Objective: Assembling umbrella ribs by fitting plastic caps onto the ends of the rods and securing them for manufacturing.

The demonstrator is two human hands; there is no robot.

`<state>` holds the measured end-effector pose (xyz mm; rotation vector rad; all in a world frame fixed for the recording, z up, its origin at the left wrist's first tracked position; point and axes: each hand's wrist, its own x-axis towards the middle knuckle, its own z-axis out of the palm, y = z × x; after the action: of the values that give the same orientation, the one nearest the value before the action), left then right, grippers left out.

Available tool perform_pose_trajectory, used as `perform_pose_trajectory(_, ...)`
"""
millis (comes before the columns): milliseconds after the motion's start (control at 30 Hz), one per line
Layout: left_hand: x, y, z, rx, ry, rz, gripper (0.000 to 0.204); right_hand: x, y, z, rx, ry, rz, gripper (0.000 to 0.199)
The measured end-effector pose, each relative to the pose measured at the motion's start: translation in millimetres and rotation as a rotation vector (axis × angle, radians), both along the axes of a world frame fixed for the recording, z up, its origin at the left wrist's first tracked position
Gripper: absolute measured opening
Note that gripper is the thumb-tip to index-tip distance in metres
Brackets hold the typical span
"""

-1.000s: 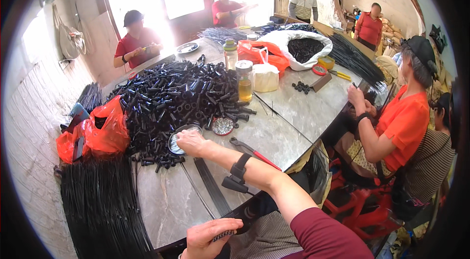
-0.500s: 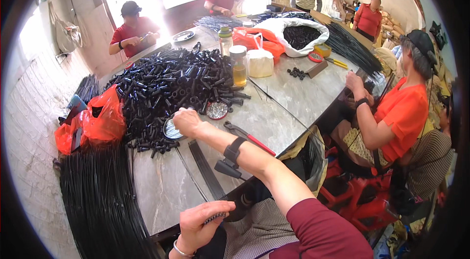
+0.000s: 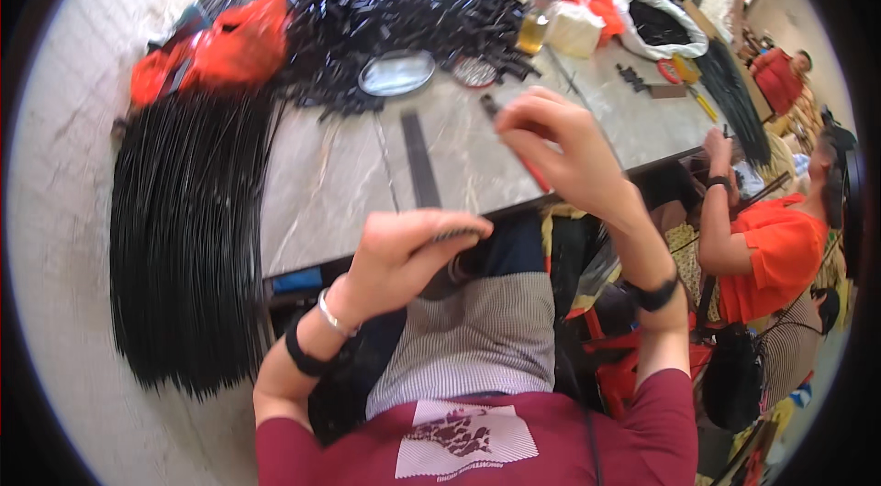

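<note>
Both hands grip small black pieces: left hand (image 3: 404, 252) at the bench (image 3: 477, 169) edge, right hand (image 3: 560, 151) above; orange bag (image 3: 220, 55) beside black pile (image 3: 395, 9).

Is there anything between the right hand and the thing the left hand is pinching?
Nothing visible. The right hand, holding a small dark piece, hangs over the table's near edge. The left hand pinches a thin dark strip below that edge, over the lap. Only open air lies between them; the flat dark bar lies to the side.
</note>
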<state>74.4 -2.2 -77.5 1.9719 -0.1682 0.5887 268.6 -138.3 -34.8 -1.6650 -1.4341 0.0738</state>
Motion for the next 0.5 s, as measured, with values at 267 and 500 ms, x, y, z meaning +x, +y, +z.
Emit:
perform_pose_trajectory(267,-2.7,-3.8,-16.4,-0.116,-0.081,-0.018,0.019,-70.8,-61.6,11.5,0.03,-0.324,-0.068,0.025)
perform_pose_trajectory(500,-7.2,-5.7,-17.4,-0.129,-0.078,-0.022,0.018,-87.6,-59.0,19.3,0.101,-0.298,-0.127,0.021)
